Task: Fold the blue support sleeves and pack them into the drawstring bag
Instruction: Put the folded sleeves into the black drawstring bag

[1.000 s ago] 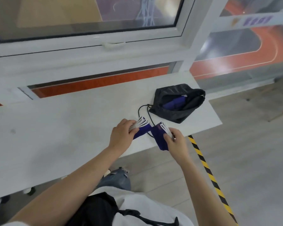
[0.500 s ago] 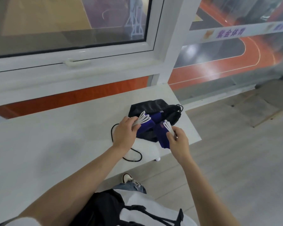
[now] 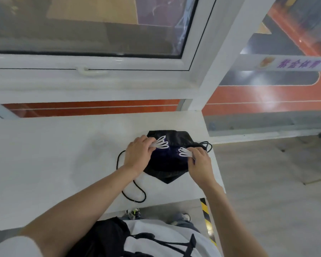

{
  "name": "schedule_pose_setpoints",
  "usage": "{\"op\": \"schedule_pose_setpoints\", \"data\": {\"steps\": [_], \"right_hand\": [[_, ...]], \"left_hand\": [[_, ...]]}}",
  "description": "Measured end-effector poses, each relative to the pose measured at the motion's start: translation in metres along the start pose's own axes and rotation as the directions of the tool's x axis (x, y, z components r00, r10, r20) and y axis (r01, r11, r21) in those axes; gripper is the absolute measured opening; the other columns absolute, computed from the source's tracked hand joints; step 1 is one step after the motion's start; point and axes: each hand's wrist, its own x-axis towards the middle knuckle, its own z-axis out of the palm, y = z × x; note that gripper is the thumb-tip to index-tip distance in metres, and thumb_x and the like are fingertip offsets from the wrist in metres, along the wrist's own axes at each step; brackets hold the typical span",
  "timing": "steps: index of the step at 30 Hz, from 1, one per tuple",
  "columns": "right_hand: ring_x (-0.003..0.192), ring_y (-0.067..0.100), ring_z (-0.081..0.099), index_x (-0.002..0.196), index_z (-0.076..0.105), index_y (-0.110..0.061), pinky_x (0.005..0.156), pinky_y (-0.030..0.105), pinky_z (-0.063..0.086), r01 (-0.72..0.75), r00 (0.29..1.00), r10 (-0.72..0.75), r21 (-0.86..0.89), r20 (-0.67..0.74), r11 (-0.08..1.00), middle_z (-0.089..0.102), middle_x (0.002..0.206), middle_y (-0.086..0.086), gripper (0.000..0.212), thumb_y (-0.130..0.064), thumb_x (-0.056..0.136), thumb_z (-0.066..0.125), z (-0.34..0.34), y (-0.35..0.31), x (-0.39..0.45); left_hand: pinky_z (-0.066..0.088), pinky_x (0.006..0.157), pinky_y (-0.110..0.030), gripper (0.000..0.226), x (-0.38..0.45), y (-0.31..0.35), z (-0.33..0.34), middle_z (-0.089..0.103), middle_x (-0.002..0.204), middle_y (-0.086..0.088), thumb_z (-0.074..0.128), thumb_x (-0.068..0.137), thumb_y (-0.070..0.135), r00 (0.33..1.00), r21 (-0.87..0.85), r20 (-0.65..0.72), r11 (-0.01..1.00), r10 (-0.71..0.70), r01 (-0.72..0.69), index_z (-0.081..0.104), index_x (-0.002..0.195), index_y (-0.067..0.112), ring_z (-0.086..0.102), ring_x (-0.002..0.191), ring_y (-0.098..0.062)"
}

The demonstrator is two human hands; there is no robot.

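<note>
Black drawstring bag [image 3: 176,145] flat on the pale surface [image 3: 50,156], near its right end, just in front of the white window frame [image 3: 104,84]. Roughly hexagonal in outline, one corner aimed back toward the body, long axis running from that corner away toward the window. Thin, slightly glossy woven fabric, creased. Black cord [image 3: 135,191] round and matte, looping off the bag's left side and curling toward the near edge of the surface; a second small loop sticking out at the right corner of the bag.

Blue support sleeves [image 3: 167,154] held over the bag's middle, dark blue and soft-looking, mostly lost against the black cloth below. White edge bands [image 3: 160,143] fanned out in narrow flat loops at both ends, one fan at the left, one at the right, long axis of the bundle across the bag from left to right.

Left hand [image 3: 139,154] curled, fingertips pinching the left fan of white bands. Right hand [image 3: 199,162] likewise curled, thumb and fingers pinching the right fan. Both wrists above the bag's near edges. Cannot tell whether the sleeves touch the bag or hang just above it.
</note>
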Motion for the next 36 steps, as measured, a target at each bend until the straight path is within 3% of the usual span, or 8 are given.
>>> {"op": "schedule_pose_setpoints", "data": {"steps": [9, 12, 15, 17, 22, 26, 29, 36], "right_hand": [[0.114, 0.022, 0.058, 0.124, 0.070, -0.012, 0.102, 0.029, 0.042, 0.174, 0.953, -0.200, 0.131, 0.227, 0.976, 0.067, 0.121, 0.001, 0.029, -0.005, 0.098, 0.061, 0.013, 0.044, 0.068], [0.114, 0.022, 0.060, 0.125, 0.069, -0.011, 0.104, 0.038, 0.048, 0.301, 0.873, -0.354, 0.200, 0.336, 0.932, 0.068, 0.122, 0.001, 0.028, -0.007, 0.099, 0.062, 0.022, 0.056, 0.087], [0.114, 0.021, 0.062, 0.126, 0.068, -0.010, 0.105, 0.038, 0.048, 0.398, 0.773, -0.462, 0.234, 0.435, 0.887, 0.068, 0.122, 0.001, 0.027, -0.007, 0.100, 0.061, 0.031, 0.066, 0.096], [0.111, 0.025, 0.063, 0.125, 0.069, -0.008, 0.102, 0.038, 0.050, 0.444, 0.757, -0.492, 0.215, 0.430, 0.870, 0.069, 0.120, 0.003, 0.026, -0.005, 0.100, 0.061, 0.033, 0.073, 0.102], [0.102, 0.034, 0.061, 0.126, 0.067, -0.012, 0.090, 0.047, 0.053, 0.475, 0.764, -0.457, 0.083, 0.455, 0.876, 0.068, 0.117, 0.007, 0.035, 0.001, 0.095, 0.059, 0.037, 0.086, 0.127], [0.107, 0.030, 0.055, 0.128, 0.065, -0.023, 0.092, 0.042, 0.048, 0.557, 0.657, -0.443, 0.004, 0.610, 0.831, 0.064, 0.118, 0.002, 0.041, -0.004, 0.094, 0.054, 0.036, 0.075, 0.150], [0.114, 0.030, 0.052, 0.127, 0.061, -0.025, 0.091, 0.040, 0.045, 0.611, 0.569, -0.351, -0.097, 0.744, 0.786, 0.061, 0.118, 0.002, 0.039, -0.006, 0.094, 0.051, 0.038, 0.065, 0.160], [0.130, 0.030, 0.050, 0.147, 0.053, -0.024, 0.109, 0.044, 0.044, 0.584, 0.599, -0.316, -0.132, 0.736, 0.801, 0.060, 0.141, 0.004, 0.048, -0.011, 0.101, 0.051, 0.058, 0.057, 0.170]], "left_hand": [[0.052, 0.084, -0.036, 0.032, 0.015, 0.023, 0.012, 0.063, 0.118, 0.002, 0.060, 0.099, 0.029, 0.965, -0.023, -0.115, 0.971, -0.238, 0.237, 0.062, 0.130, 0.021, 0.060, 0.105, -0.020], [0.053, 0.082, -0.036, 0.030, 0.014, 0.031, 0.015, 0.062, 0.116, 0.006, 0.058, 0.099, 0.032, 0.925, -0.060, -0.155, 0.938, -0.346, 0.341, 0.061, 0.128, 0.025, 0.059, 0.105, -0.017], [0.053, 0.082, -0.036, 0.027, 0.010, 0.038, 0.022, 0.060, 0.116, 0.009, 0.057, 0.100, 0.030, 0.890, -0.083, -0.176, 0.907, -0.421, 0.413, 0.059, 0.126, 0.027, 0.058, 0.105, -0.015], [0.051, 0.082, -0.034, 0.028, 0.008, 0.044, 0.025, 0.059, 0.118, 0.009, 0.057, 0.100, 0.029, 0.876, -0.076, -0.170, 0.893, -0.451, 0.444, 0.058, 0.127, 0.026, 0.058, 0.105, -0.014], [0.053, 0.081, -0.038, 0.026, 0.006, 0.050, 0.031, 0.058, 0.115, 0.009, 0.058, 0.099, 0.026, 0.857, -0.049, -0.155, 0.870, -0.492, 0.491, 0.058, 0.125, 0.028, 0.058, 0.102, -0.015], [0.053, 0.079, -0.039, 0.023, 0.009, 0.048, 0.029, 0.057, 0.115, 0.009, 0.056, 0.100, 0.029, 0.835, -0.030, -0.158, 0.848, -0.527, 0.529, 0.057, 0.123, 0.030, 0.059, 0.100, -0.016], [0.052, 0.078, -0.037, 0.020, 0.010, 0.047, 0.028, 0.057, 0.114, 0.010, 0.055, 0.100, 0.029, 0.826, -0.020, -0.150, 0.837, -0.543, 0.546, 0.056, 0.120, 0.031, 0.059, 0.098, -0.016], [0.054, 0.084, -0.039, 0.027, 0.010, 0.044, 0.030, 0.059, 0.121, 0.008, 0.054, 0.101, 0.031, 0.832, 0.008, -0.128, 0.838, -0.540, 0.546, 0.057, 0.128, 0.029, 0.060, 0.107, -0.017]]}}
